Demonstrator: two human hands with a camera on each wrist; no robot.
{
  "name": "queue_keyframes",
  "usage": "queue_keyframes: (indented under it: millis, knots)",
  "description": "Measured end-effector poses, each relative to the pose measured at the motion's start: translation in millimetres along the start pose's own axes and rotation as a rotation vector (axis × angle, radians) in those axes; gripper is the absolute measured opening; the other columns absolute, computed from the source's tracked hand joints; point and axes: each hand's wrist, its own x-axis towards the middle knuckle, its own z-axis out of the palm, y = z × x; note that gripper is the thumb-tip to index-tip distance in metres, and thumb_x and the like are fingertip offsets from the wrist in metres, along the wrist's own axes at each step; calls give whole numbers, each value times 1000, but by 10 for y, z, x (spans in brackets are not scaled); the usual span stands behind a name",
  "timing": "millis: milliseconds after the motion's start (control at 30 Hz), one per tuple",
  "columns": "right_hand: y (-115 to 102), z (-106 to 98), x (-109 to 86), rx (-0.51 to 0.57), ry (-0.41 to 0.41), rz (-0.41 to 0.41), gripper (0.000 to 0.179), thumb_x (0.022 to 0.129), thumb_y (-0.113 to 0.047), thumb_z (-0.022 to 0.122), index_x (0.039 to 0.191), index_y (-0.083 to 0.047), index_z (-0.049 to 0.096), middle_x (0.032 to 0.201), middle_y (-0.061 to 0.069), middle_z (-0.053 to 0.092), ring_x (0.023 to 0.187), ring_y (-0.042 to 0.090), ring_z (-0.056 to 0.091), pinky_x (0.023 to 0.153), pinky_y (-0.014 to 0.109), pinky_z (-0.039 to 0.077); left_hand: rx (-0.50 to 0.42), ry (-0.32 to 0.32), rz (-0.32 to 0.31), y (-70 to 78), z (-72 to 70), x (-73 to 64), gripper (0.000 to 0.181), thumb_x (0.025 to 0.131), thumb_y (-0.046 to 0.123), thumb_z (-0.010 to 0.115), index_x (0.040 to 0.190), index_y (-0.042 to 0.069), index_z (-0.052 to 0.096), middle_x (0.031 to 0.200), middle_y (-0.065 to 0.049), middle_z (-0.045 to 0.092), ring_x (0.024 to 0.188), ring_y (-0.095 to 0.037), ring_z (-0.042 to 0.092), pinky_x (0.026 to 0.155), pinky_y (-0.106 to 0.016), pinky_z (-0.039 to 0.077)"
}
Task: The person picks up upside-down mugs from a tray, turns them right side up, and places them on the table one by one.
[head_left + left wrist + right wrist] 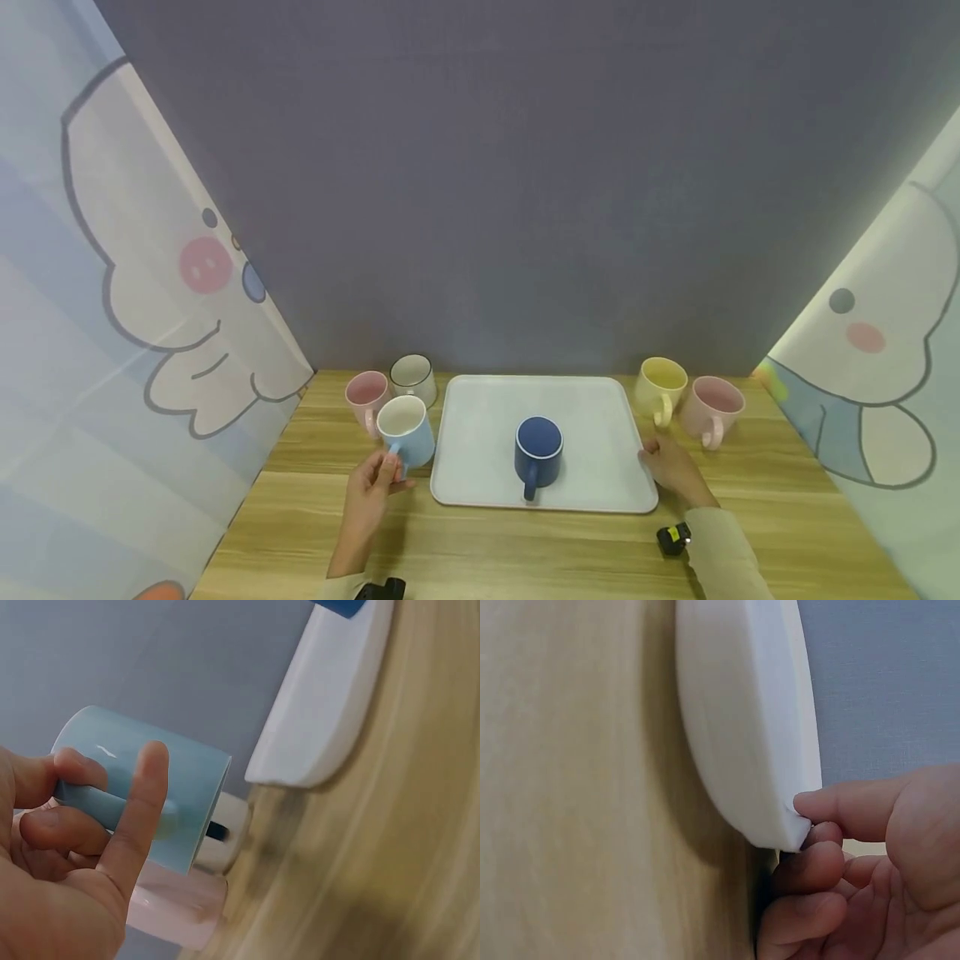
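My left hand (369, 492) grips the handle of a light blue mug (406, 433), thumb and fingers curled round it, with one finger sticking out straight in the left wrist view. The mug is upright just left of the white tray (480, 433) and overlaps a pink mug (366, 396) behind it. On the tray stands a dark blue mug (537, 454), its handle toward me. My right hand (672, 468) pinches the tray's right rim, thumb on top and curled fingers underneath, as the right wrist view shows.
A white mug with a dark rim (413, 379) stands at the back left. Right of the tray are a yellow mug (660, 390) and another pink mug (712, 408). A grey panel (525, 208) rises behind the wooden table (510, 550), with printed curtains (150, 292) at both sides.
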Motion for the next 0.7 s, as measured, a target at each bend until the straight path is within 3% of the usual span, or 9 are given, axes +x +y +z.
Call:
queue_keyframes:
  millis: [700]
  knots:
    - [-7,-7,2,0,-10,22,26,98,-15,52,108,8,58,97,20,62,88,30,58,70,34,45,49,61,-97,-219,-61,10,28,108,5,45,96,-19,52,81,-4,55,75,-10,64,77,-31,62]
